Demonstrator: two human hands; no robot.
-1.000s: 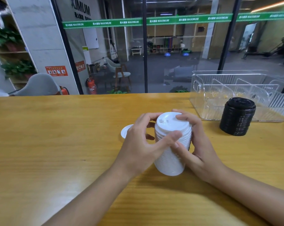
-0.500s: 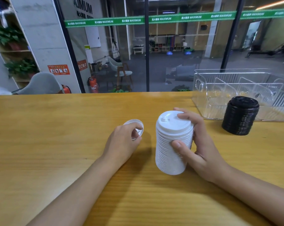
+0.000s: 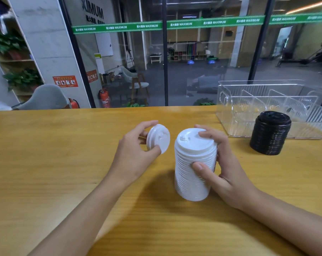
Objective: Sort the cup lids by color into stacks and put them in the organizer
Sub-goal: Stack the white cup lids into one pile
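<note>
While the tall stack of white lids (image 3: pixel 192 174) is being gripped upright on the table by the right hand (image 3: pixel 228 174), a single white lid (image 3: pixel 158 138) is being held tilted on edge by the left hand (image 3: pixel 133 154). It is just left of the stack's top and apart from it. The single lid is being pinched between the left thumb at its lower rim and the fingers curled over its upper rim, with its top face being turned toward the stack. The stack is being clasped with the right thumb pressed against its near side and the fingers wrapped round its far side, fingertips being laid on the uppermost lid. Beyond the right hand and further to its right, a shorter stack of black lids (image 3: pixel 270 133) is standing on the wooden table (image 3: pixel 45 163), well apart from both hands. Just behind the black stack, farthest from the hands, a clear plastic organizer (image 3: pixel 236 117) with upright dividers is sitting near the table's far edge. Its compartments are being seen only through glare, so their contents cannot be told.
</note>
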